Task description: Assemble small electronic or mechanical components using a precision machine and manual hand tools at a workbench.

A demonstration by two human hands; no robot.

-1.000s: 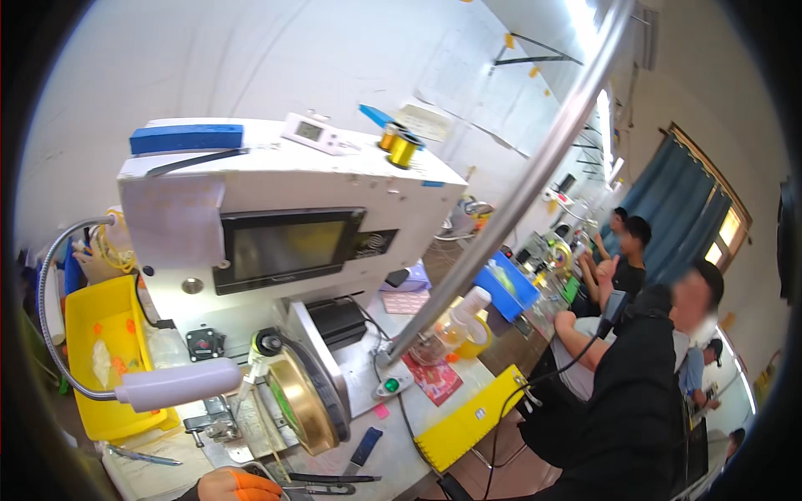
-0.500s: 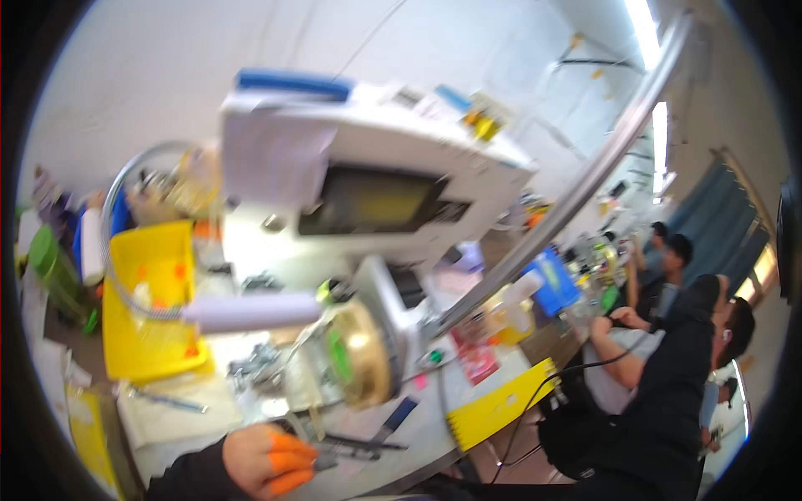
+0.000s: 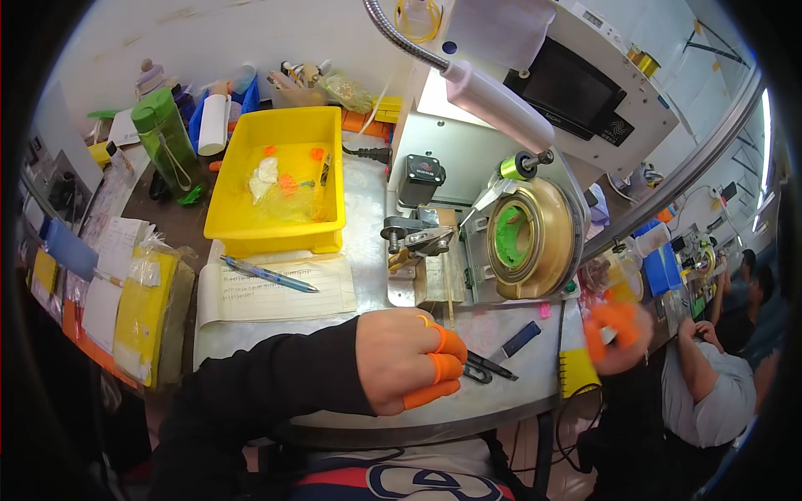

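My left hand [image 3: 405, 363], in a black sleeve with orange finger cots, is closed near the bench's front edge. Its fingers curl under, so what they hold, if anything, is hidden. Just past its fingertips lie dark slim tools, perhaps tweezers [image 3: 491, 365], and a dark blue-handled tool [image 3: 520, 338]. My right hand [image 3: 620, 336], also wearing orange finger cots, is smeared by motion above the yellow notebook [image 3: 578, 372]. Ahead of my left hand stands a small metal clamp fixture [image 3: 422, 238], beside a gold-coloured wheel [image 3: 543, 242] with a green inner ring.
A yellow bin [image 3: 221, 196] with small orange pieces stands left of the fixture. In front of it a pen [image 3: 271, 274] lies on a written notebook [image 3: 326, 296]. A lamp [image 3: 501, 104] hangs above the fixture. A co-worker [image 3: 710, 376] sits at the right.
The view has swung, so the bench sits differently in it. My right arm, earlier stretched out at the right, has its hand in nearer the bench. My left hand stays closed.
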